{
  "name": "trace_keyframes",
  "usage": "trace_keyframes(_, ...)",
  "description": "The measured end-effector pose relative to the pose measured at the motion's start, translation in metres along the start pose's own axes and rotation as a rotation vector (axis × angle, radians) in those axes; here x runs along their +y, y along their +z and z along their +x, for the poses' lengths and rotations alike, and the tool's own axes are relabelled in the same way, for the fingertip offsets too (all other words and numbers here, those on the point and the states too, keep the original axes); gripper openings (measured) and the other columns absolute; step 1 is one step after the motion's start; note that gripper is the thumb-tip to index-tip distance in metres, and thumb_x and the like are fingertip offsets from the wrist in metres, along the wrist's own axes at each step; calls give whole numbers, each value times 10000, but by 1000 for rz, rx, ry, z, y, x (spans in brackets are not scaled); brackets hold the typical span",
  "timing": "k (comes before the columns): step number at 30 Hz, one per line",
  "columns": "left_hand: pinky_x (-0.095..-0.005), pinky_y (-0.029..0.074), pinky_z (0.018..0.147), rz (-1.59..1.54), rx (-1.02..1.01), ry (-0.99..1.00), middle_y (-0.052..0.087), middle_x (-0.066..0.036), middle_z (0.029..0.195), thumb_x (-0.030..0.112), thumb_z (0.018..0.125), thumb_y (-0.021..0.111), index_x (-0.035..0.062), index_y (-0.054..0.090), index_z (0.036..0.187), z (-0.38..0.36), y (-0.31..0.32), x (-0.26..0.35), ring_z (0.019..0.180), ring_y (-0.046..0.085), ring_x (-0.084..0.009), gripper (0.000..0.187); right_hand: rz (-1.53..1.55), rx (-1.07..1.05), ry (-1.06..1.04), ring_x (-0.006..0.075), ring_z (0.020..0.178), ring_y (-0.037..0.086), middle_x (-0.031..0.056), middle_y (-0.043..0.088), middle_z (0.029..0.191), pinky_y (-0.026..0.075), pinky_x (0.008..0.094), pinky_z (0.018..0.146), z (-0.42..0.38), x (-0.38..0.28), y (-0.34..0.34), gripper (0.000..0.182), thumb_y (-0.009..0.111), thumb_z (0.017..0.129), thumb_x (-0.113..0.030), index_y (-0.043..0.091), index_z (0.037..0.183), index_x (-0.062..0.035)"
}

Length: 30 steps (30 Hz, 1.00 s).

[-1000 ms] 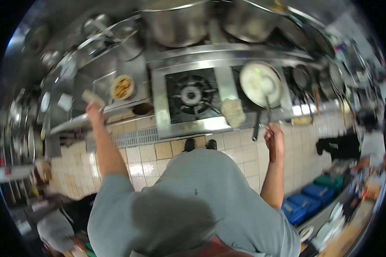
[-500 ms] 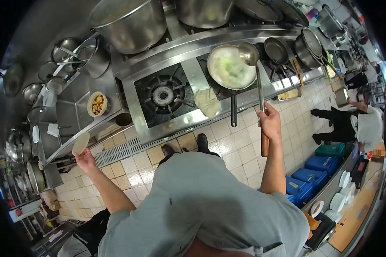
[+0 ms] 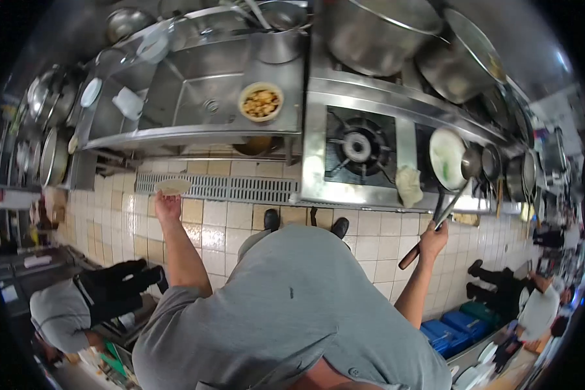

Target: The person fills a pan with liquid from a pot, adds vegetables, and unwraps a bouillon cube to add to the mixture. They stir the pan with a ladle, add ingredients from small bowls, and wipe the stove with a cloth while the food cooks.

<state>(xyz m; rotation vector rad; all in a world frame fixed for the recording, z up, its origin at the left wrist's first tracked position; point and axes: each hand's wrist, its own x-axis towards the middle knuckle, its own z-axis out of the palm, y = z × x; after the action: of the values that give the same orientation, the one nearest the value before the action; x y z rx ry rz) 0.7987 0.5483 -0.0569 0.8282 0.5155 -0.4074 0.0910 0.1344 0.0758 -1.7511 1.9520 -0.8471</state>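
Note:
My left hand (image 3: 168, 206) is out over the floor drain, its fingers closed on the edge of a pale, thin, round disc (image 3: 173, 186), perhaps a lid. In my right hand (image 3: 433, 240) is the long handle of a ladle (image 3: 455, 203), with a brown grip at its end. The ladle's bowl is at the right rim of a frying pan (image 3: 443, 146) on the stove. Whitish food with a green patch lies in this pan. A folded cloth (image 3: 409, 186) hangs over the stove's front edge, left of the pan handle.
A bowl of brown chunks (image 3: 260, 103) stands right of the steel sink (image 3: 208, 88). Large pots (image 3: 377, 36) line the back of the stove (image 3: 315, 166). A person (image 3: 88, 302) is behind left, another person (image 3: 536, 305) at right near blue bins (image 3: 465, 325).
My view has swung left, bringing the sink to the front. The ladle has tilted, its handle now slanting down toward my right hand. Both hands keep their hold. Steam over the pan has thinned.

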Motion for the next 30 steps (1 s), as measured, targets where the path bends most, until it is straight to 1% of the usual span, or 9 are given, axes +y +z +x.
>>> trace_keyframes(1,-425,480,956,-8,22,11,650,-77,1197,269,1001,549,56,593,1212,4,-18,14,1115,604,-240,303,156,-62,197,185,561,612,140,651,838,492,331,528,-11,-32,-4,217,604,922,-85,613,1096,45)
trace_keyframes(2,-424,475,959,17,43,11,633,-64,1215,282,1002,550,66,583,1223,9,-35,30,1130,591,-231,311,151,-77,196,185,561,612,140,651,838,492,331,528,-22,-59,-6,217,604,922,-85,613,1096,45)
trace_keyframes(4,-423,469,961,44,56,15,616,-51,1233,294,1003,551,76,573,1235,17,-52,57,1145,578,-222,319,621,-262,205,88,441,461,43,568,762,371,256,415,-37,-104,-6,123,597,931,-67,602,1027,11)
trace_keyframes(8,-410,465,924,118,162,40,590,-33,1207,319,1000,556,85,574,1213,33,-89,85,1089,559,-198,317,755,-596,196,88,490,483,35,586,777,364,230,429,-80,-214,11,311,619,893,-37,624,1192,50)
trace_keyframes(10,-404,464,911,138,174,37,581,-28,1194,326,998,559,85,571,1212,42,-106,87,1072,551,-194,322,760,-742,217,93,482,485,49,603,802,364,226,422,-97,-255,39,428,607,913,-43,563,1320,80)
trace_keyframes(13,-400,465,901,101,196,23,578,-20,1180,339,999,549,89,557,1228,45,-126,78,1055,546,-197,339,757,-929,136,89,500,493,43,610,810,373,233,439,-111,-305,80,396,643,884,-67,619,1264,42)
trace_keyframes(18,-422,469,930,110,292,-19,570,-40,1225,345,1008,510,101,552,1251,44,-159,74,1087,549,-212,347,418,-1148,31,91,486,531,36,613,740,408,254,452,-110,-352,125,328,634,874,-107,657,1175,21)
trace_keyframes(23,-422,493,936,93,368,-35,563,-65,1275,331,1006,523,87,526,1313,48,-204,81,1152,560,-227,392,257,-1206,-14,112,493,538,55,634,766,411,275,478,-97,-384,132,164,576,883,-115,640,942,24)
trace_keyframes(30,-392,510,894,54,484,-40,590,-61,1214,340,986,577,84,557,1273,43,-217,85,1071,587,-224,385,131,-1245,-78,122,502,543,64,650,784,418,283,487,-82,-403,139,162,582,888,-143,637,901,9)
